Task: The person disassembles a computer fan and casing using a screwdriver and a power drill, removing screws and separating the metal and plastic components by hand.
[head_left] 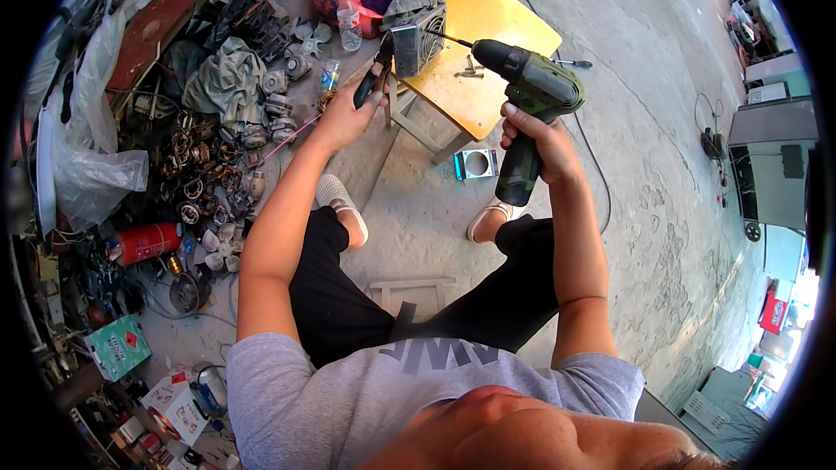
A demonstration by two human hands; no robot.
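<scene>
Right hand [533, 141] closed around green drill [531, 87]; left hand [348, 113] clasping black-handled pliers [374, 78] beside fan unit [418, 39].

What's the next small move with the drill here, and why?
Probably squeeze the trigger and push in gently. The right hand holds the green drill with its bit already at the face of the metal fan unit, which the left hand steadies with pliers on the yellow stool.
</scene>
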